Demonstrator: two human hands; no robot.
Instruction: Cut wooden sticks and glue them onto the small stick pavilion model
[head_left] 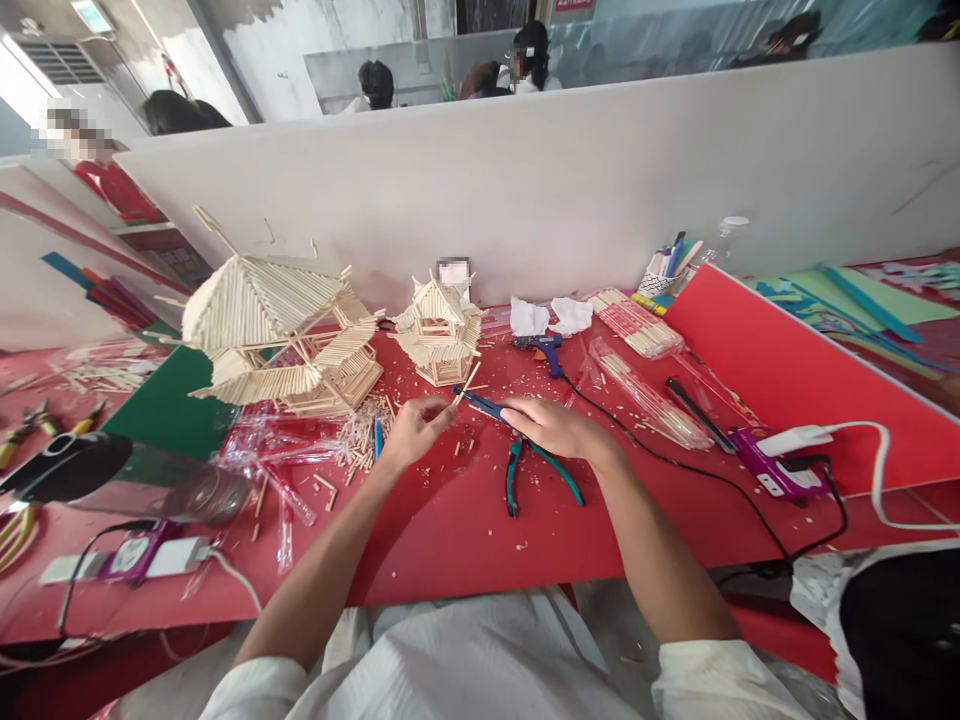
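My left hand pinches a thin wooden stick that slants up from the fingertips. Closed over a slim blue tool is my right hand; the tool's dark tip points left and meets the stick near my left fingers. Green-handled pliers lie spread just below my right hand, their upper end hidden under it. Behind my hands stands a small stick-built pavilion. A larger stick-built pavilion with a wide ribbed roof is to its left.
A blue glue gun trails its cable rightward. Bagged sticks lie behind a purple power strip and a red board. At left are a clear bottle, plastic wrappers and another power strip. Scraps litter the red table.
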